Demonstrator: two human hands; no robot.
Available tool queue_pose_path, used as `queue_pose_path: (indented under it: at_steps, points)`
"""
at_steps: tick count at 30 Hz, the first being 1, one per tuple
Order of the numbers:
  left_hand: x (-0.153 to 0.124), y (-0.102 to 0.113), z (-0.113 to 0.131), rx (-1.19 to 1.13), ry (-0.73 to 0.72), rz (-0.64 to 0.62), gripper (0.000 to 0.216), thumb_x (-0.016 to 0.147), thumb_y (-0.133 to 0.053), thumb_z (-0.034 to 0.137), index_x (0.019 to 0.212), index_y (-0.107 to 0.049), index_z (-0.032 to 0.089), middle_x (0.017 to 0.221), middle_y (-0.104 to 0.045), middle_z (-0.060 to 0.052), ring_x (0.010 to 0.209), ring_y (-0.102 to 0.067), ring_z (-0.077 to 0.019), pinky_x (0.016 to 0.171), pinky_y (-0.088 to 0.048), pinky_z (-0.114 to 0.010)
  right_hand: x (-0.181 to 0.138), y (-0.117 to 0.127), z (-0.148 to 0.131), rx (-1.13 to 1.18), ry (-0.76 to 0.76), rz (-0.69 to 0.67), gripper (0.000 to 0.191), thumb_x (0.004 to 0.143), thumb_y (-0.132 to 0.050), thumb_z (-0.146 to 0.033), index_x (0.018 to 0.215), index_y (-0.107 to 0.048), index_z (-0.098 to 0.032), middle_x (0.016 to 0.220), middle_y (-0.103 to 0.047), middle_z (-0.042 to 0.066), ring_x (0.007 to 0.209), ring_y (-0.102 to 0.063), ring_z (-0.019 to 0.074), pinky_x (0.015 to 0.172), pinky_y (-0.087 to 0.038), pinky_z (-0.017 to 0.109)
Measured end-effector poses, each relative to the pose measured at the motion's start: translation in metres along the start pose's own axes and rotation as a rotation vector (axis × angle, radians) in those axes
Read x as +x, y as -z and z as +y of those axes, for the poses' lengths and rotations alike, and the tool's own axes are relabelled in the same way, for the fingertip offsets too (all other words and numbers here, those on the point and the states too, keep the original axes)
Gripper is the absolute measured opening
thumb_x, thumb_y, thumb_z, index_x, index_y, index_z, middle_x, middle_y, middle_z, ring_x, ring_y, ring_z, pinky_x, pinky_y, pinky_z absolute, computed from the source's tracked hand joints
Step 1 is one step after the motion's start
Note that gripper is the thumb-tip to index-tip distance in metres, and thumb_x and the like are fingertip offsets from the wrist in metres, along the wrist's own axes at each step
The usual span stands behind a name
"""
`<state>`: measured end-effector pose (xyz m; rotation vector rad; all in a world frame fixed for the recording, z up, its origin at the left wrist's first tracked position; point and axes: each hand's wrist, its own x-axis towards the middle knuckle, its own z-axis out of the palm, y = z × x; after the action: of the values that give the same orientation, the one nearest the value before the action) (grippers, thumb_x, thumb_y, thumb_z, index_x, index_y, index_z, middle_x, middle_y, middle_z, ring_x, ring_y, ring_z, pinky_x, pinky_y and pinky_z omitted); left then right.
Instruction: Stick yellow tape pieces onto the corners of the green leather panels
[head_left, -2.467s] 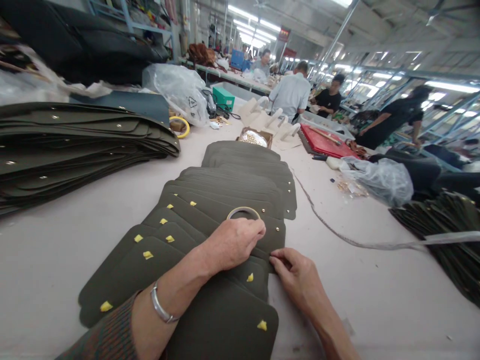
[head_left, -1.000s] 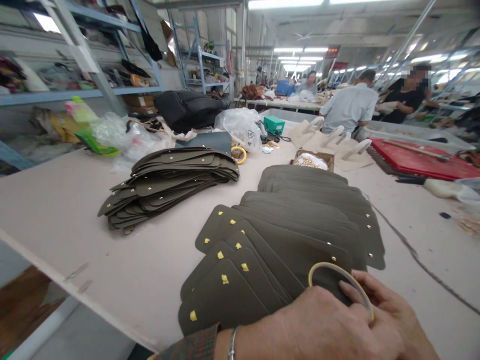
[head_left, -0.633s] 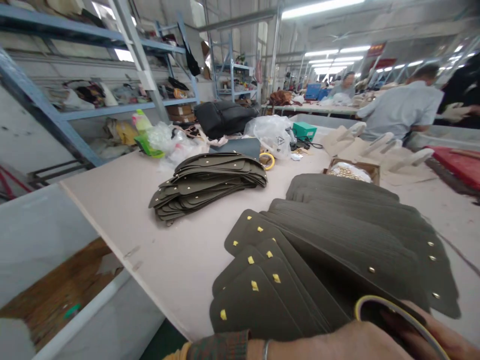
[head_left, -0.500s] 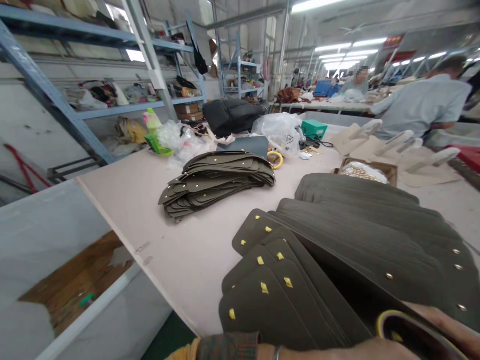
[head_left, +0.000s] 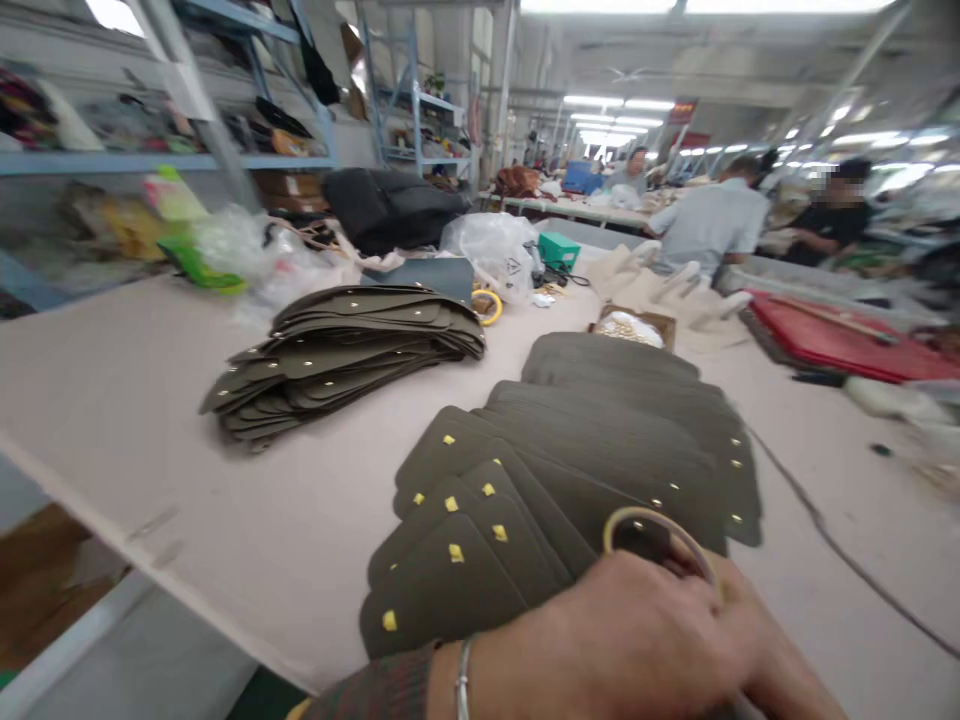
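Observation:
My left hand is closed round a yellowish tape roll that rests on a fanned row of dark olive leather pieces with yellow tabs and metal studs. My right hand lies just behind and to the right of it, mostly covered by the left hand; its fingers touch the roll, and their grip is hidden. A silver bracelet sits on my left wrist.
A second stack of olive pieces lies to the left on the pale table. Farther back are plastic bags, a green box, a cardboard box of metal parts and a red mat. Other people work behind.
My view swung left towards the shelves and has come back right. Both hands stayed together on the tape roll over the olive pieces.

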<state>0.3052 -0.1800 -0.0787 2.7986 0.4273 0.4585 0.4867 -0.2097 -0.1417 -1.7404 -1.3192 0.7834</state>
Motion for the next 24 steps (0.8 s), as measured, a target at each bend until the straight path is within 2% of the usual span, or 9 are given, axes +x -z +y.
queue_pose_path:
  at_steps: [1,2,6,9,13,18,19,21,24]
  points:
    - [0.005,0.000,-0.006,0.004,-0.040,0.013,0.017,0.092,-0.042,0.013,0.095,-0.058,0.014,0.092,-0.067,-0.006,0.079,-0.064,-0.0183,0.063,-0.054,-0.029,-0.005,-0.001,-0.006,0.023,-0.024,-0.011,0.014,0.067,-0.062,-0.034,0.061,-0.068,-0.023,0.066,-0.068,0.007,0.065,-0.065,0.0272,0.056,-0.054,0.036]
    - [0.009,0.000,-0.012,0.004,0.004,0.029,0.014,0.091,-0.044,0.012,0.096,-0.056,0.014,0.090,-0.067,-0.006,0.077,-0.064,-0.0189,0.059,-0.052,-0.029,-0.010,-0.003,-0.012,0.049,-0.046,-0.060,0.013,0.069,-0.060,-0.031,0.063,-0.065,-0.022,0.068,-0.068,0.005,0.067,-0.064,0.0250,0.058,-0.053,0.034]
    - [0.017,0.002,-0.039,0.028,0.273,0.041,0.009,0.093,-0.044,0.017,0.094,-0.053,0.019,0.087,-0.066,-0.003,0.075,-0.065,-0.0195,0.062,-0.050,-0.029,-0.024,-0.011,-0.029,0.173,-0.192,-0.252,0.013,0.075,-0.056,-0.029,0.083,-0.060,-0.019,0.061,-0.059,-0.003,0.051,-0.050,0.0122,0.045,-0.037,0.022]
    - [0.015,0.003,-0.052,0.060,0.361,0.035,0.013,0.095,-0.039,0.018,0.094,-0.052,0.021,0.087,-0.067,-0.002,0.079,-0.065,-0.0197,0.066,-0.049,-0.030,-0.034,-0.009,-0.030,0.112,-0.199,-0.237,0.008,0.077,-0.055,-0.026,0.075,-0.054,-0.019,0.057,-0.052,-0.006,0.050,-0.044,0.0094,0.045,-0.031,0.020]
    - [0.014,-0.001,-0.057,0.099,0.394,0.056,0.017,0.097,-0.035,0.021,0.095,-0.052,0.021,0.087,-0.067,-0.002,0.084,-0.065,-0.0189,0.071,-0.047,-0.028,-0.046,0.001,-0.028,-0.030,-0.147,-0.218,0.013,0.078,-0.054,-0.023,0.066,-0.053,-0.018,0.059,-0.053,-0.004,0.056,-0.048,0.0107,0.050,-0.034,0.021]
    - [0.013,-0.006,-0.058,0.098,0.389,-0.027,0.014,0.095,-0.039,0.020,0.093,-0.052,0.022,0.086,-0.067,-0.001,0.080,-0.064,-0.0179,0.069,-0.045,-0.027,-0.045,0.013,-0.028,0.040,-0.148,-0.391,0.020,0.081,-0.043,-0.018,0.076,-0.062,-0.019,0.066,-0.061,-0.003,0.060,-0.056,0.0111,0.053,-0.041,0.020]
    - [0.012,-0.006,-0.058,0.096,0.385,-0.035,0.013,0.095,-0.039,0.020,0.094,-0.052,0.022,0.086,-0.067,-0.001,0.080,-0.064,-0.0180,0.069,-0.045,-0.027,-0.043,0.013,-0.028,0.026,-0.166,-0.364,0.022,0.082,-0.041,-0.019,0.078,-0.064,-0.019,0.063,-0.060,-0.003,0.057,-0.056,0.0111,0.052,-0.042,0.020]
    - [0.012,-0.006,-0.058,0.097,0.378,-0.035,0.014,0.096,-0.038,0.021,0.094,-0.052,0.022,0.086,-0.066,-0.001,0.079,-0.064,-0.0182,0.068,-0.045,-0.027,-0.034,0.011,-0.028,-0.099,-0.127,-0.201,0.024,0.083,-0.042,-0.020,0.085,-0.066,-0.020,0.060,-0.062,-0.003,0.054,-0.058,0.0125,0.052,-0.045,0.022]
    - [0.013,-0.006,-0.058,0.110,0.361,0.001,0.016,0.097,-0.036,0.022,0.095,-0.053,0.022,0.086,-0.065,-0.002,0.081,-0.062,-0.0193,0.071,-0.045,-0.029,-0.014,0.007,-0.029,-0.353,0.093,0.082,0.026,0.082,-0.049,-0.020,0.101,-0.066,-0.020,0.080,-0.070,0.002,0.073,-0.065,0.0168,0.070,-0.049,0.029]
